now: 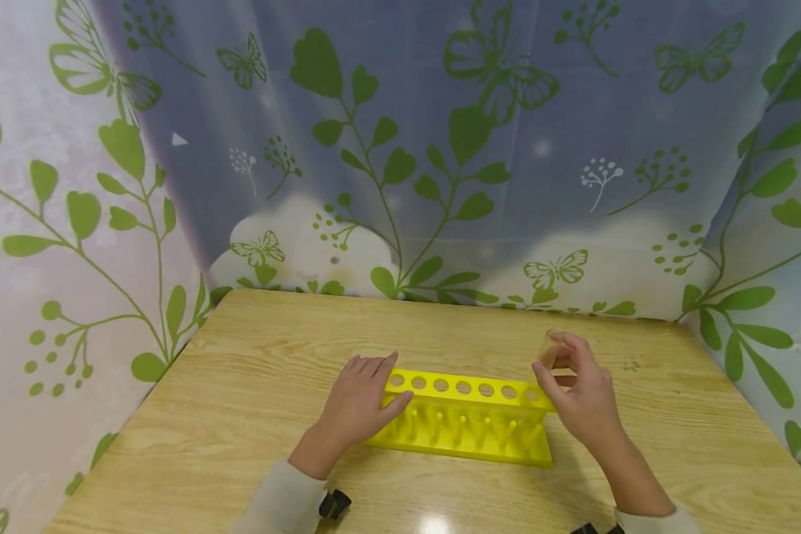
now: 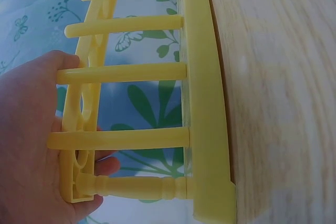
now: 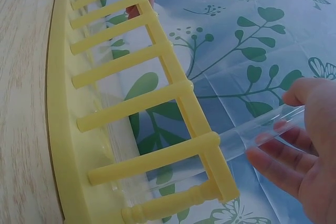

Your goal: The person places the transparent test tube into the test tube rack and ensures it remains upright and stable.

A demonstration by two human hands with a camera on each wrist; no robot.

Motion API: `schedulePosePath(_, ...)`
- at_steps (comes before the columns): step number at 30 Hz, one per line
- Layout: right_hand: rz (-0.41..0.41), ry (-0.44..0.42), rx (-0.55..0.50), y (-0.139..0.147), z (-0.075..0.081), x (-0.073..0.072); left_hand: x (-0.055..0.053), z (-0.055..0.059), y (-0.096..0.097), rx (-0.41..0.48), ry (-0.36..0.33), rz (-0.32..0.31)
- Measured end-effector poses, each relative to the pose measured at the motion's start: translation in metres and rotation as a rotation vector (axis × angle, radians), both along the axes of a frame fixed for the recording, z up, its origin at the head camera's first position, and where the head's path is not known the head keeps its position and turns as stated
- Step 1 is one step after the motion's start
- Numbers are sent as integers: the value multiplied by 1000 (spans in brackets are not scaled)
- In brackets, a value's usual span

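A yellow test tube rack (image 1: 467,401) stands upright on the table, with a row of round holes along its top rail and a row of pegs below. My left hand (image 1: 359,397) grips the left end of the top rail, thumb on the near side and fingers behind, as the left wrist view also shows. At the other end my right hand (image 1: 586,397) pinches a clear test tube (image 3: 247,136) between thumb and fingers. The tube passes through the rightmost hole of the rail and slants in the right wrist view. Its lower end is faint there.
The wood-grain table (image 1: 280,326) extends around the rack on all sides. A patterned curtain (image 1: 400,148) with green leaves and butterflies hangs behind the table's back edge and along both sides. Black camera straps (image 1: 334,505) sit at the wrists.
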State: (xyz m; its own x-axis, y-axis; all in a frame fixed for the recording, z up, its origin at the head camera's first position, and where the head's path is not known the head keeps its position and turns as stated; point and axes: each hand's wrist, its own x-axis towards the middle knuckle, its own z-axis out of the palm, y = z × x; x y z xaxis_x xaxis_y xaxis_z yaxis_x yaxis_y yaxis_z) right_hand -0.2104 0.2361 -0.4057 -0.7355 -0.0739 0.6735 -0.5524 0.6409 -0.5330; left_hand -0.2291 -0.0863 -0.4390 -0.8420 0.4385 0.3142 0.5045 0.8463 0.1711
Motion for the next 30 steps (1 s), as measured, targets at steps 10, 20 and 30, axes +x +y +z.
schedulePosePath(10, 12, -7, 1, 1, -1, 1, 1, 0, 0, -8, -2, -2)
schedulePosePath(20, 11, -19, 1, 1, -1, 0, 0, -1, 0, -2, 13, -5)
schedulePosePath(30, 14, -24, 5, 2, -2, 0, 0, -1, 0, -11, 10, 1)
